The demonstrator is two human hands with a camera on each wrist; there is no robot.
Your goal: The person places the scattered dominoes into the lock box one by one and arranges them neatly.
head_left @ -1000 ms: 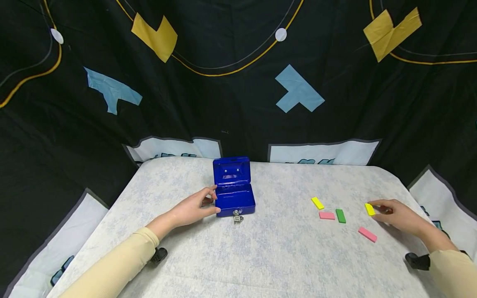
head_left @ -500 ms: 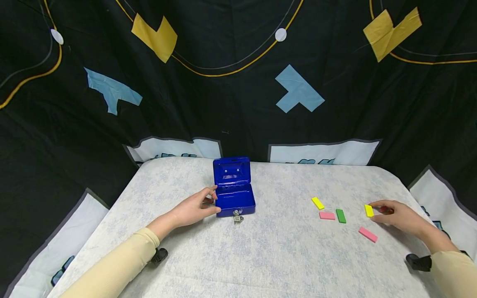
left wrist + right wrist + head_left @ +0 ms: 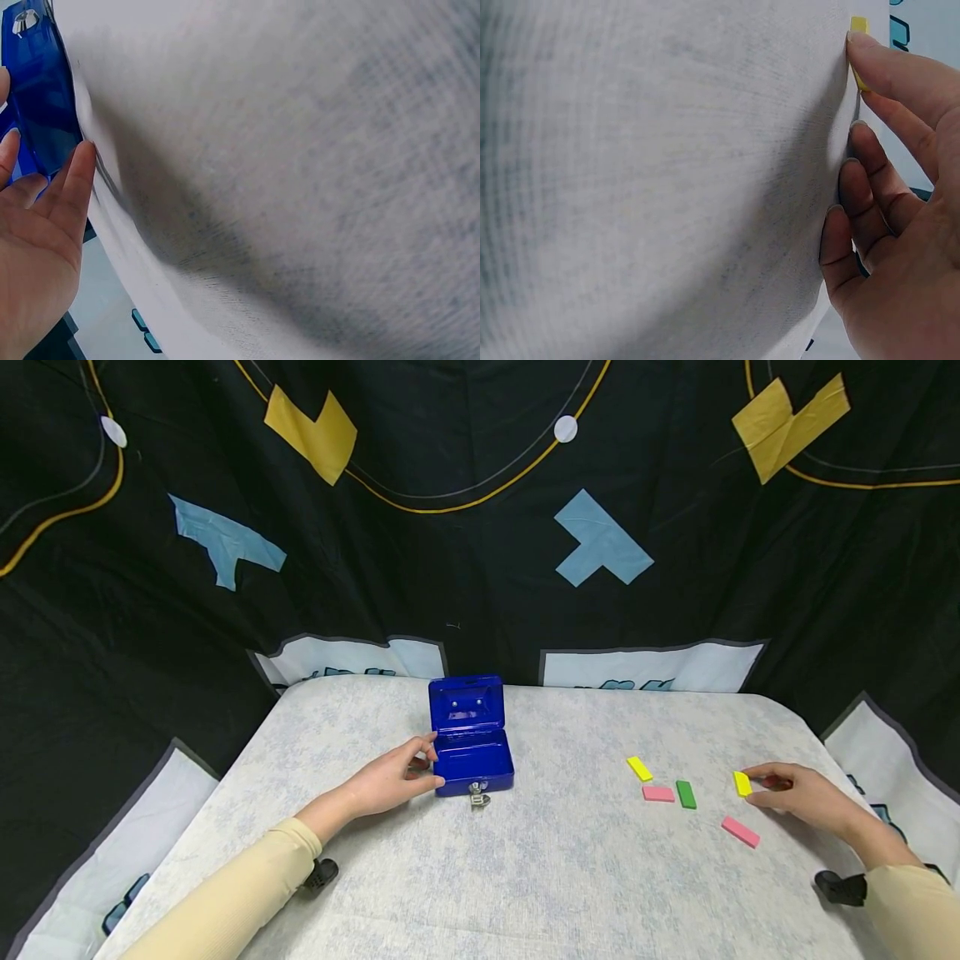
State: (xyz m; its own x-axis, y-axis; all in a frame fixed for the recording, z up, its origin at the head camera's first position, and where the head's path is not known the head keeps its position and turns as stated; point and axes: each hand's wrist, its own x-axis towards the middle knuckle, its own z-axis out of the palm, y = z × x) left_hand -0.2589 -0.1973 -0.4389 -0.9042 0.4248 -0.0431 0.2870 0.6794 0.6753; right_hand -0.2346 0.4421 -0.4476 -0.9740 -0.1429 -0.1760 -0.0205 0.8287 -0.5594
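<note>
A blue metal box (image 3: 474, 765) stands with its lid raised and a key in its front lock (image 3: 477, 792). The left hand (image 3: 386, 779) touches the box's left side with thumb and fingers spread; the left wrist view shows this hand (image 3: 45, 232) beside the blue box (image 3: 45, 90). At the right, the right hand (image 3: 806, 800) pinches a yellow block (image 3: 742, 783) between thumb and finger. In the right wrist view the yellow block (image 3: 859, 71) sits at the fingertips of the right hand (image 3: 907, 225), its other fingers curled against the cloth.
Left of the right hand lie another yellow block (image 3: 640, 768), a pink block (image 3: 658, 794) and a green block (image 3: 686, 794). A second pink block (image 3: 740, 832) lies nearer the front. Pale cloth covers the table (image 3: 555, 877); a dark curtain (image 3: 480, 585) hangs behind.
The yellow block at the right hand's fingertips has turned slightly and shifted a little left. The left hand and the box look unmoved.
</note>
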